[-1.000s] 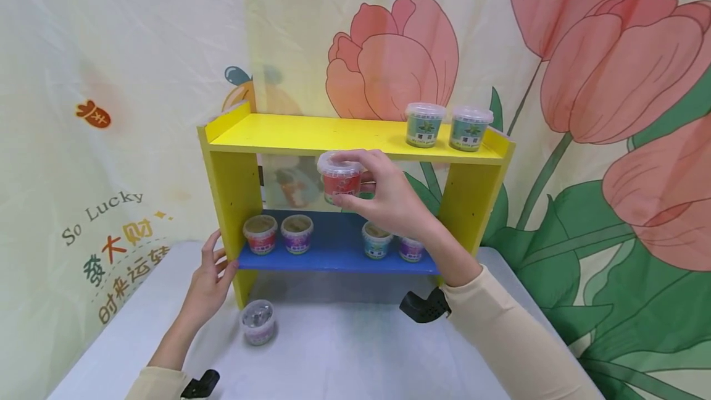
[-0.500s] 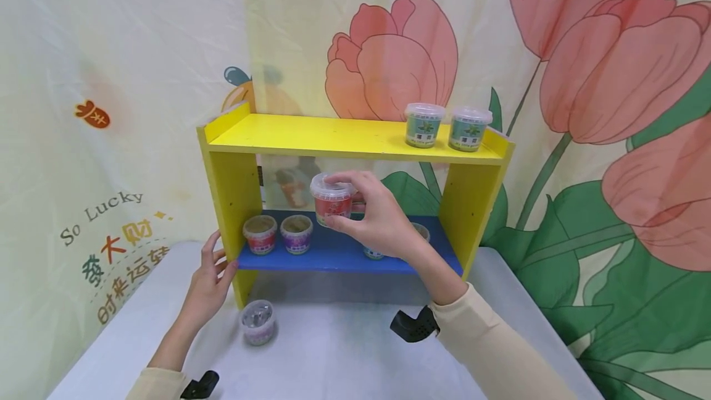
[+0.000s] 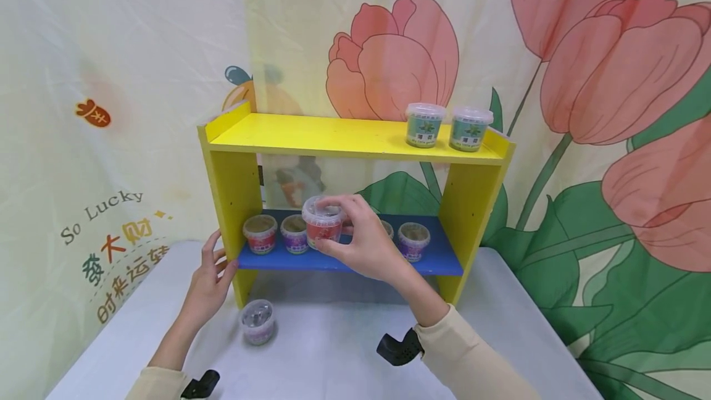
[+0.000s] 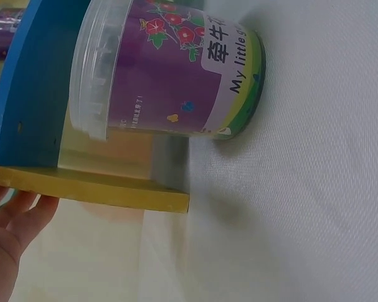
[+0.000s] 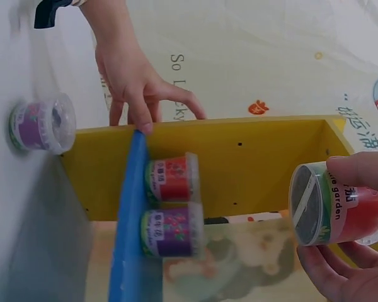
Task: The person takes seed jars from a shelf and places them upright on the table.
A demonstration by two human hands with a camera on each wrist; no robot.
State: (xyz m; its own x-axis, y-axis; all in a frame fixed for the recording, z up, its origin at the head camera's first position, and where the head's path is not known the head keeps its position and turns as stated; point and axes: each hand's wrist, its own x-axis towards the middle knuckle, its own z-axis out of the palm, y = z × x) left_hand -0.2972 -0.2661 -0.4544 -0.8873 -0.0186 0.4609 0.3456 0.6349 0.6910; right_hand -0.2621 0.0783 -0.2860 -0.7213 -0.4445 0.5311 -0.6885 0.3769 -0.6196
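My right hand (image 3: 366, 245) grips a red-labelled plastic tub (image 3: 323, 230) with a clear lid, thumb on one side and fingers on the other. The tub is upright, just above the blue shelf (image 3: 341, 265), partly hiding a purple tub (image 3: 294, 237); another red tub (image 3: 260, 234) stands further left. With thumb on the front edge and fingers against the outer side, my left hand (image 3: 207, 283) holds the yellow rack's left panel (image 3: 222, 199). Below, a lidded purple tub (image 3: 258, 322) stands on the table, large in the left wrist view.
Two green-labelled tubs (image 3: 424, 125) stand at the right of the yellow top shelf (image 3: 311, 131). On the blue shelf's right part are a purple tub (image 3: 413, 242) and one mostly hidden behind my hand. A flower-printed cloth (image 3: 389, 48) hangs behind the white table (image 3: 333, 350).
My right hand has lowered the red tub from near the top shelf's front edge towards the blue shelf, moving slightly left. The left hand and the rack have stayed put.
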